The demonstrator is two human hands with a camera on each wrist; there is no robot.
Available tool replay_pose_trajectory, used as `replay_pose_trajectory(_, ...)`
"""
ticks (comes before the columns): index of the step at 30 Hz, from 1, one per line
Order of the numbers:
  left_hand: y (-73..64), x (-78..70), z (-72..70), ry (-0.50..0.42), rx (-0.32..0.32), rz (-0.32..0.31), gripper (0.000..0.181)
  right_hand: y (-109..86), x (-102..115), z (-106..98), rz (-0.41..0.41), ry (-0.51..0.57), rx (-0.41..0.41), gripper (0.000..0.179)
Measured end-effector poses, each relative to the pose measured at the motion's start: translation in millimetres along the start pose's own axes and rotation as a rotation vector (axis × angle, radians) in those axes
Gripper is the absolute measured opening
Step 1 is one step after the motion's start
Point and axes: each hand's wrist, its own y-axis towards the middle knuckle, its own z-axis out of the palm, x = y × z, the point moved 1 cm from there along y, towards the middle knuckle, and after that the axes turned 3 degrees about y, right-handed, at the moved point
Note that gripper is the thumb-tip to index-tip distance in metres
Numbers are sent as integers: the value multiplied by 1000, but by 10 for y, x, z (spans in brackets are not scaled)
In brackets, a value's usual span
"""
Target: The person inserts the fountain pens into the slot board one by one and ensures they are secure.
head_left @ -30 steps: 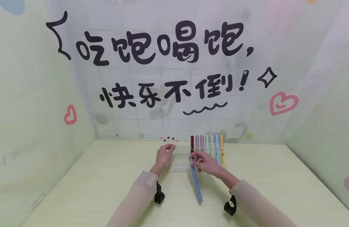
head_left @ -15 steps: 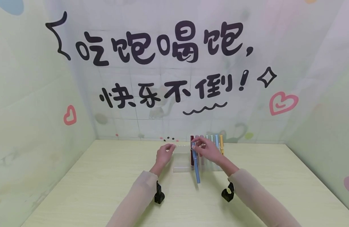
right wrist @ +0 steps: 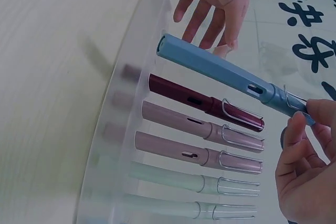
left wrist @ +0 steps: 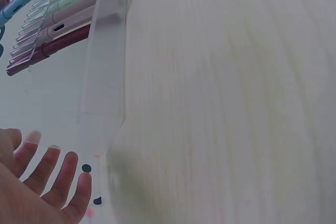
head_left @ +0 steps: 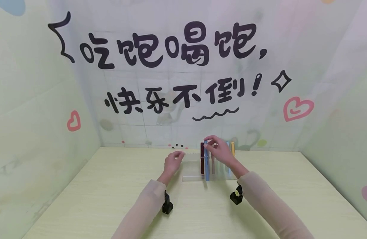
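Observation:
My right hand (head_left: 220,152) pinches a blue pen (head_left: 206,167) by the end of its cap, in front of a clear pen stand (head_left: 190,178). The blue pen hangs nearly upright, its lower end level with the stand's front ledge. In the right wrist view the blue pen (right wrist: 215,69) stands off from the rack, beside a dark red pen (right wrist: 181,93) and two light purple pens (right wrist: 176,148). My left hand (head_left: 172,164) pinches the stand's upper left corner between thumb and index finger, its other fingers spread in the left wrist view.
Pale green pens (right wrist: 173,177) and a yellow pen (head_left: 233,148) stand in the rack's right part, partly behind my right hand. A printed cloth wall (head_left: 171,132) rises close behind the stand. The pale wooden table (head_left: 183,212) stretches out in front.
My right hand has lifted the blue pen up and away from me, turning it from a slant to nearly upright in front of the rack. My left hand has stayed at the stand's corner.

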Motion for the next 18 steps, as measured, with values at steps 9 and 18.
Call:
replay_pose_trajectory(9,8,-14,-9,1,4,6,28,47,48,32,24,22,-66,23)
replay_pose_trajectory(18,4,-10,-9,4,9,-1,29,50,12,120,-50,-6,-146,22)
